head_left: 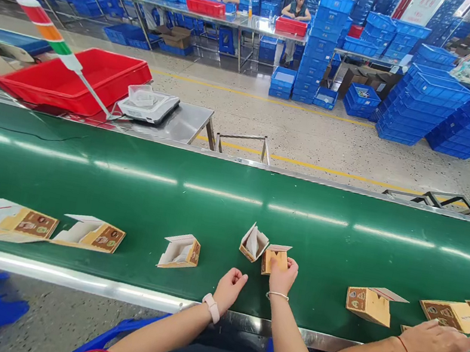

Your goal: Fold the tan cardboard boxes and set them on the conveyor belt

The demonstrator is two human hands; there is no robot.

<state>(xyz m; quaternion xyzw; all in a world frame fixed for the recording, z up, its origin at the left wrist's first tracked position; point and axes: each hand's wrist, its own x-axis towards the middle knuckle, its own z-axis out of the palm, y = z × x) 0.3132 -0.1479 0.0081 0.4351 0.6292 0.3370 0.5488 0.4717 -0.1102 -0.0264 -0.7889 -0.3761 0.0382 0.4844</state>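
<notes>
My right hand (282, 276) is closed on a small brown cardboard box (273, 259) that rests on the green conveyor belt (211, 208). Just left of it stands another small box (254, 242) with its flaps open and a white inside. My left hand (230, 287), with a white watch on its wrist, hovers over the belt's near edge with curled fingers and nothing in them. More folded boxes lie along the belt, one (180, 251) to the left and one (369, 304) to the right.
A co-worker's hand (436, 351) lies flat on a carton at the right. A red bin (74, 78), a scale (147, 105) and a signal light (54, 38) stand beyond the belt. Stacks of blue crates (429, 107) and seated people at tables fill the background.
</notes>
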